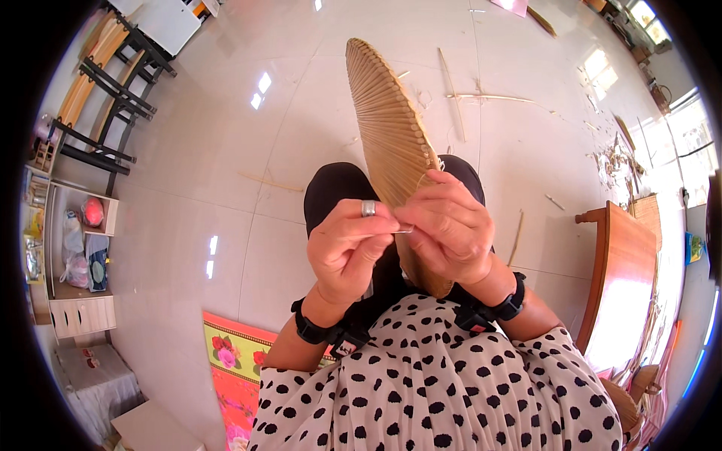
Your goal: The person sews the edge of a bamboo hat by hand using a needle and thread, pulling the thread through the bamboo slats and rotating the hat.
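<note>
A pleated palm-leaf fan (383,113), tan with a ribbed face and a bound edge, stands tilted between my dark-clothed knees. My left hand (350,244), wearing a wide silver ring, is closed in a pinch in front of the fan. At its fingertips shows a thin shiny needle (404,231). My right hand (450,225) is closed too, against the fan's right edge, its fingertips close to the left ones. A fine pale thread loops by its index finger. What the right fingertips pinch is hidden. The fan's lower end comes out below my right hand.
Fibre strips (492,98) lie scattered on the glossy tiled floor ahead. A wooden stool (628,278) stands at right, a flowered mat (229,361) at lower left. Shelves (83,304) and a wooden bench with black legs (98,68) line the left side.
</note>
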Demonstrator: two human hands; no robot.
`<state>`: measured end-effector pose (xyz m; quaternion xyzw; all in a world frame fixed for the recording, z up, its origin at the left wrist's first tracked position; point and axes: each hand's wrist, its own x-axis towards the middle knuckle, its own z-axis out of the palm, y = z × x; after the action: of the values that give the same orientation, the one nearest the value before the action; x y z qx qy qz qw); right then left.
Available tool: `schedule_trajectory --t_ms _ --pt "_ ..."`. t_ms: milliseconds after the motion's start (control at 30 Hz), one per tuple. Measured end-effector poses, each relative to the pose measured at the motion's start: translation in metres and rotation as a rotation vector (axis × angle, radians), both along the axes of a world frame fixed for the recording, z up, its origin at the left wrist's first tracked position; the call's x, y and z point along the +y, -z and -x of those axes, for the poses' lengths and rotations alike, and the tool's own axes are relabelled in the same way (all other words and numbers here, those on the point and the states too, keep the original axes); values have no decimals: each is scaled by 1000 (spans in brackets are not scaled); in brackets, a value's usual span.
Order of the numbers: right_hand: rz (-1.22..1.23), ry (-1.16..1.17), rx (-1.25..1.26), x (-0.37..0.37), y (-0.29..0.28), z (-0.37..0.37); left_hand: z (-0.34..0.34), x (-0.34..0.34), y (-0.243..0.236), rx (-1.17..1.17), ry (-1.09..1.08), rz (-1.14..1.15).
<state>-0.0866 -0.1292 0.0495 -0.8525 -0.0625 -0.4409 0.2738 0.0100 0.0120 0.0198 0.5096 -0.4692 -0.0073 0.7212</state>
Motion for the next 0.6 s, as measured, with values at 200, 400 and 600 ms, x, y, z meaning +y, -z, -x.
schedule_trajectory --t_ms 200,400,600 --pt "-47 270 -114 -2 3 9 -4 -5 -21 486 266 133" --pt "-315 493 130 -3 8 5 -26 5 -35 332 276 57" --pt "-402 419 248 0 6 -5 -36 42 -47 136 43 -185"
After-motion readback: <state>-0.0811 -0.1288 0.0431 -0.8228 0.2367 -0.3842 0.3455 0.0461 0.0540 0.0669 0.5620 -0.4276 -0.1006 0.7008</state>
